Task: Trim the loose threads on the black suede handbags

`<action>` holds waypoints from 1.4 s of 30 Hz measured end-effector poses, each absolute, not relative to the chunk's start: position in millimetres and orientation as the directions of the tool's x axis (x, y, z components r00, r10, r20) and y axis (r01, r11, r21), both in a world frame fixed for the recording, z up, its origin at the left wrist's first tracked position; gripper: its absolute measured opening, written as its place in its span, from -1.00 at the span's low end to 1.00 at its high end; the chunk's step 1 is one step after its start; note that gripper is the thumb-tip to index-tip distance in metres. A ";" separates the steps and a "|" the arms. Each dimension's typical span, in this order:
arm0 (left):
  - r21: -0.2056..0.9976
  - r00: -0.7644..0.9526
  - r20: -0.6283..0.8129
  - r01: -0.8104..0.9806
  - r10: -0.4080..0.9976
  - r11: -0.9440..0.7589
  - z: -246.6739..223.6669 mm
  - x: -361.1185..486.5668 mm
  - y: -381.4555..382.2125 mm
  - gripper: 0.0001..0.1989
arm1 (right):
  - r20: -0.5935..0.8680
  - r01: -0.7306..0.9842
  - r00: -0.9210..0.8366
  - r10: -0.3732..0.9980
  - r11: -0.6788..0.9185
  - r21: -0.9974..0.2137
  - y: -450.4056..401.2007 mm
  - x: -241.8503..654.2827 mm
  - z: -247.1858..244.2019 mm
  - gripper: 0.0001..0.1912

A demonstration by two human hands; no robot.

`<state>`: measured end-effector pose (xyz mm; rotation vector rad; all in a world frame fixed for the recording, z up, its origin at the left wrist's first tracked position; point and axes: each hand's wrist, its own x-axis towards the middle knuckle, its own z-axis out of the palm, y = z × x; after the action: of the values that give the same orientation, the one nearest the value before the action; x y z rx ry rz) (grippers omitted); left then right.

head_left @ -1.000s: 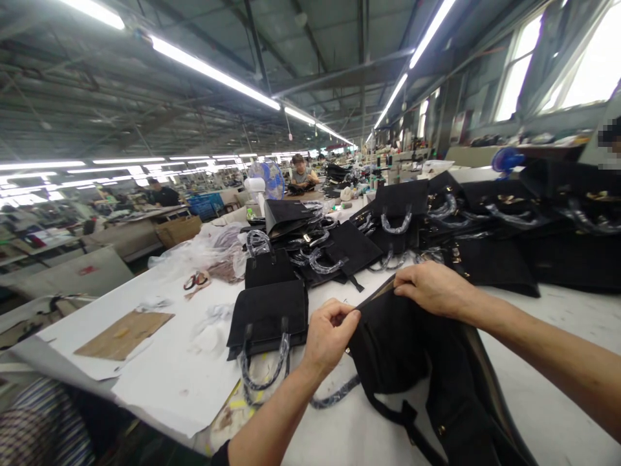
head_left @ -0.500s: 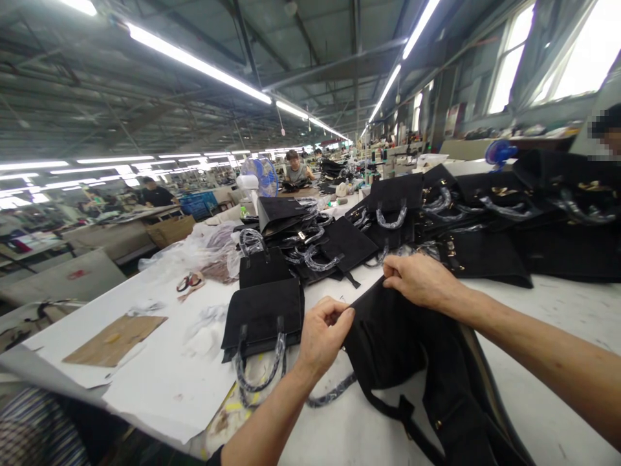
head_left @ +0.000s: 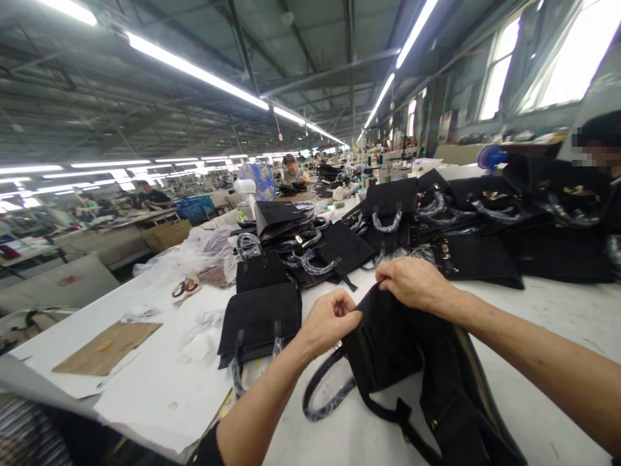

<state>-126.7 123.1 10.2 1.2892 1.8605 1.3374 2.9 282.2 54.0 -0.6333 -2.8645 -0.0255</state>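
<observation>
A black handbag (head_left: 398, 343) hangs between my two hands over the white table, its body sagging toward me. My left hand (head_left: 332, 320) pinches the left end of its top edge between thumb and fingers. Further right along that edge, my right hand (head_left: 410, 281) grips the cloth, fingers curled and pressed together. A plastic-wrapped handle (head_left: 323, 391) loops out on the bag's left side. Just left of my left hand lies another black handbag (head_left: 262, 317) with wrapped handles. The lower part of the held bag runs out of view at the bottom.
Piled black handbags (head_left: 344, 243) cover the table's far side, with more bags (head_left: 509, 252) at right. Clear plastic (head_left: 194, 249) and brown cardboard (head_left: 107, 348) lie at left. A blue fan (head_left: 262, 181) stands behind. One person (head_left: 294, 171) sits further back; another (head_left: 601, 139) is at the right edge.
Both hands still hold the bag's top edge, now slightly closer together. The wrapped handle shows more on the left. The view has shifted a little.
</observation>
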 end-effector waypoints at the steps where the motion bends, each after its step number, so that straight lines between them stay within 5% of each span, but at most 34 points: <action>1: 0.881 -0.391 0.126 0.466 0.912 0.078 15.0 -129.7 131.4 -0.78 | 0.209 0.413 -0.888 0.409 0.910 -0.026 282.4 3.3 53.7 -0.87; 7: 0.768 -0.216 0.119 0.639 0.969 0.048 27.4 -139.6 171.9 -0.82 | 0.297 0.424 -0.868 0.399 0.905 0.023 297.6 18.8 48.7 -0.79; 13: 0.829 -0.232 0.073 0.555 0.970 0.070 20.4 -137.5 171.5 -0.74 | 0.305 0.451 -0.841 0.446 0.890 -0.057 311.7 34.4 47.5 -0.90; 27: 0.856 -0.240 0.043 0.509 0.970 0.088 27.6 -125.2 169.5 -0.73 | 0.369 0.557 -0.791 0.489 0.825 0.101 306.2 18.4 48.2 -0.82; 39: 0.940 -0.203 -0.004 0.333 0.979 0.073 24.7 -133.6 178.7 -0.80 | 0.355 0.488 -0.819 0.451 0.873 0.016 314.5 15.3 42.3 -0.81; 42: 0.908 -0.190 -0.001 0.410 0.982 0.081 25.6 -135.1 193.1 -0.77 | 0.348 0.476 -0.825 0.446 0.879 0.003 315.2 12.4 40.4 -0.79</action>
<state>-135.1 193.1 25.6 1.3915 1.6886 1.0802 12.4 315.2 40.4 -0.6859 -2.7093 -0.1273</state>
